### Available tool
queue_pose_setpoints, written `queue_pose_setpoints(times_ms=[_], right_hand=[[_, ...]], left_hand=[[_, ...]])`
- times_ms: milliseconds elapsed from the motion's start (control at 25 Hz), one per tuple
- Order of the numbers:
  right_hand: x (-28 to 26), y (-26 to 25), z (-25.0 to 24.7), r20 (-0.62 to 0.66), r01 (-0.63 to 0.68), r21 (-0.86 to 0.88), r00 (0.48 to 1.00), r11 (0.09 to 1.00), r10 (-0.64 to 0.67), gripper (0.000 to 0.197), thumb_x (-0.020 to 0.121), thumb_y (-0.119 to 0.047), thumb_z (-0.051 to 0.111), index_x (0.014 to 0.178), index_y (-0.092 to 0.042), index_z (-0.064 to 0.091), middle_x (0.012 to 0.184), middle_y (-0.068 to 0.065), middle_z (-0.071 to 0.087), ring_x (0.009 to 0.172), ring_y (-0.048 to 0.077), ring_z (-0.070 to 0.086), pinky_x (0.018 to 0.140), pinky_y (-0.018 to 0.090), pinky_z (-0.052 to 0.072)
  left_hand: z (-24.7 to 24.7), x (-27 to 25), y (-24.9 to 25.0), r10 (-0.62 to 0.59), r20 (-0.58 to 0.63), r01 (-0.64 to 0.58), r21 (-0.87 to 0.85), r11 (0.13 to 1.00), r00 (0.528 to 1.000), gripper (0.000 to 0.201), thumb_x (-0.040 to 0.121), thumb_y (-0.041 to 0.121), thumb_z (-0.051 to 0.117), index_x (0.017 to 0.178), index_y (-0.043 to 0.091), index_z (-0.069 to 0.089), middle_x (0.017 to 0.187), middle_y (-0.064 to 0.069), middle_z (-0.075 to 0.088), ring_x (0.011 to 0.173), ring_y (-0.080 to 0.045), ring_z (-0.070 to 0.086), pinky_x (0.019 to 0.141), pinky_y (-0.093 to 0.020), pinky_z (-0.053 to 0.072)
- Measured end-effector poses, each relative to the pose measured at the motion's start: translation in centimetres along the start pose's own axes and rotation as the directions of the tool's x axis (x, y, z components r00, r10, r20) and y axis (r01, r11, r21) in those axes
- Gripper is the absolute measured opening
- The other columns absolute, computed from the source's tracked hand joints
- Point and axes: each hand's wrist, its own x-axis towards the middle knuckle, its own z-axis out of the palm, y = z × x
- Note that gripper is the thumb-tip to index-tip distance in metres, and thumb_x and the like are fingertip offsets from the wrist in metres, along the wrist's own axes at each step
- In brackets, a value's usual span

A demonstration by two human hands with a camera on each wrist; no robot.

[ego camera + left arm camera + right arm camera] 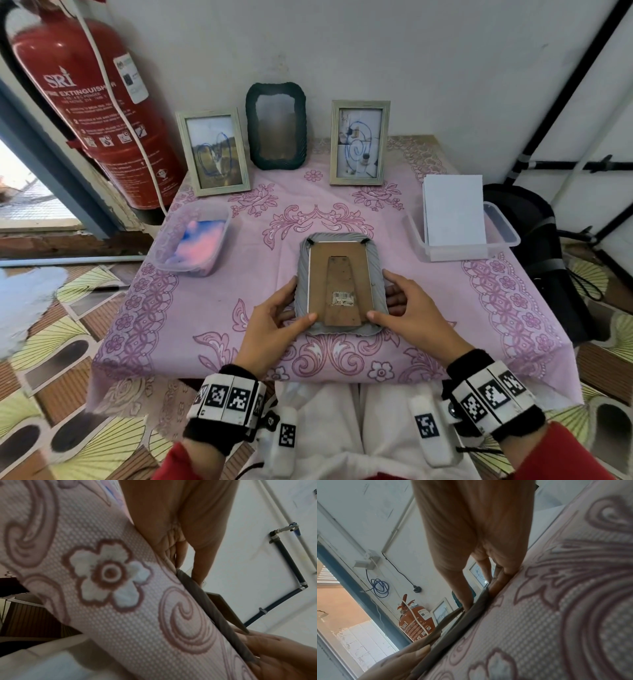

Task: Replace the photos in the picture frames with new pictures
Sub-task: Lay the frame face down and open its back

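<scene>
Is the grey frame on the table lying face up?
No, the grey frame lies face down, its brown backing board with stand and barcode sticker facing up.

I take the face-down grey frame (339, 284) as my landmark. Beyond it, bare tabletop (294, 202) gives me a wide lane up to three upright frames (278, 126) against the wall, which block the far edge. Left of it, a clear tub (191, 240) narrows the passage; right of it, a tub of white cards (455, 219) does likewise. Both my hands (270, 329) flank its near corners, leaving the near edge crowded.
</scene>
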Motion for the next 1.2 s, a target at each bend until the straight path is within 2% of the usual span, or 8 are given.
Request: queue_pose_setpoints(times_ms=[240,520,680,840,920,1040,1120,1200], right_hand=[[0.0,-0.8,-0.3,0.039,0.015,-0.023,0.999,1.000,-0.014,0.068,0.076,-0.003,0.073,0.136,-0.019,0.044,0.110,0.011,0.054,0.093,0.021,0.058,0.081,0.023,0.050],[0.2,-0.7,-0.7,0.066,-0.036,0.038,0.997,0.999,0.034,0.068,0.078,0.008,0.067,0.138,-0.010,0.040,0.101,0.008,0.055,0.085,0.012,0.055,0.072,0.013,0.050],[0.2,-0.6,-0.8,0.063,-0.050,0.047,0.997,0.998,0.047,0.068,0.077,0.007,0.068,0.137,-0.012,0.042,0.096,0.004,0.055,0.082,0.009,0.054,0.072,0.015,0.049],[0.2,-0.7,-0.8,0.058,-0.059,0.029,0.997,0.998,0.057,0.067,0.077,0.005,0.069,0.136,-0.014,0.043,0.093,0.000,0.055,0.082,0.008,0.054,0.073,0.013,0.047],[0.2,-0.9,-0.9,0.061,-0.066,0.024,0.996,0.998,0.064,0.066,0.078,0.004,0.069,0.136,-0.014,0.044,0.094,0.001,0.055,0.084,0.011,0.055,0.079,0.018,0.048],[0.4,-1.4,-1.7,0.110,-0.112,0.006,0.988,0.994,0.111,0.056,0.083,-0.004,0.066,0.134,-0.013,0.047,0.092,0.001,0.055,0.083,0.013,0.056,0.086,0.030,0.050],[0.8,-2.0,-2.5,0.162,-0.150,-0.016,0.975,0.989,0.150,0.048,0.086,-0.006,0.062,0.132,-0.012,0.047,0.086,0.002,0.056,0.073,0.014,0.058,0.075,0.030,0.052],[1.6,-2.5,-3.4,0.167,-0.135,-0.121,0.974,0.984,0.154,0.045,0.088,-0.007,0.059,0.131,-0.012,0.047,0.084,0.004,0.058,0.068,0.016,0.058,0.071,0.032,0.052]], left_hand=[[0.4,0.1,0.1,0.012,-0.024,-0.012,0.021,1.000,1.000,0.062,0.083,-0.006,0.062,0.138,0.011,0.041,0.123,0.003,0.058,0.090,0.001,0.066,0.081,-0.013,0.051],[0.3,0.2,0.1,0.006,-0.030,-0.006,0.017,1.000,1.000,0.056,0.085,-0.011,0.054,0.137,0.006,0.041,0.126,0.006,0.055,0.097,0.013,0.059,0.084,-0.007,0.047],[0.2,0.2,0.2,-0.021,-0.049,0.020,-0.023,1.000,0.999,0.057,0.084,-0.013,0.055,0.137,0.004,0.042,0.129,-0.003,0.057,0.105,0.004,0.059,0.093,-0.015,0.047],[0.1,0.3,0.2,-0.040,-0.051,0.038,-0.055,0.998,0.998,0.058,0.083,-0.014,0.054,0.137,0.003,0.043,0.136,-0.010,0.053,0.125,-0.017,0.050,0.109,-0.037,0.038],[-0.1,0.4,0.2,-0.071,-0.053,0.065,-0.114,0.991,0.996,0.052,0.086,-0.010,0.053,0.135,0.004,0.046,0.134,-0.011,0.054,0.126,-0.021,0.049,0.110,-0.042,0.036],[-0.2,0.6,1.0,-0.163,-0.063,0.144,-0.231,0.962,0.985,0.035,0.093,0.007,0.048,0.128,0.008,0.055,0.124,-0.013,0.062,0.116,-0.028,0.058,0.102,-0.044,0.044],[-0.1,1.0,2.0,-0.155,-0.083,0.145,-0.118,0.982,0.984,0.032,0.095,0.013,0.047,0.126,0.009,0.056,0.114,-0.011,0.065,0.100,-0.023,0.063,0.088,-0.036,0.051],[-0.1,1.9,3.0,-0.112,-0.120,0.121,0.069,0.990,0.986,0.033,0.094,0.014,0.050,0.127,0.010,0.053,0.103,-0.003,0.062,0.091,-0.015,0.059,0.079,-0.027,0.049]])
